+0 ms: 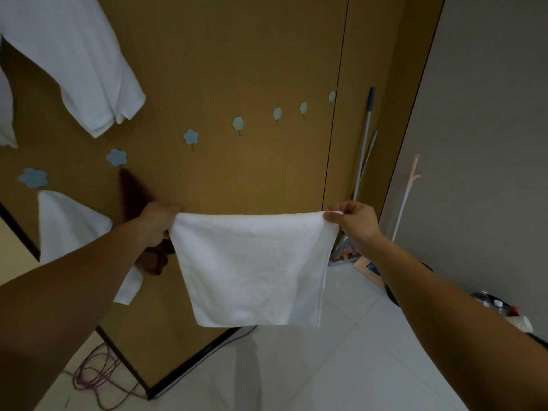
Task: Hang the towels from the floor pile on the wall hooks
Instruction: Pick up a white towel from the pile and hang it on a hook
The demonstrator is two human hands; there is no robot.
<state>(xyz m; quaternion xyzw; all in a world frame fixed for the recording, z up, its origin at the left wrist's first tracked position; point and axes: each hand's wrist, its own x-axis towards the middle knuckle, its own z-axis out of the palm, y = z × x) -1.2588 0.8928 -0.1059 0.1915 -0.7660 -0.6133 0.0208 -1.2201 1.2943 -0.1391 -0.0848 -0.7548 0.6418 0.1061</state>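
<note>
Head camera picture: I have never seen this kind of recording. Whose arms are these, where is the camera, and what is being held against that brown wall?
There is no machine here. A person wears a wide-angle camera on the head, looking forward and down, so the two arms are their own. The left hand and right hand each pinch a top corner of a small white towel, spread out flat in front of a brown wooden wall. A row of blue flower-shaped hooks runs across it. Most are bare. A hung towel drapes below the leftmost hook, and another white towel shows at the upper left. Mop handles lean in the corner.
</note>
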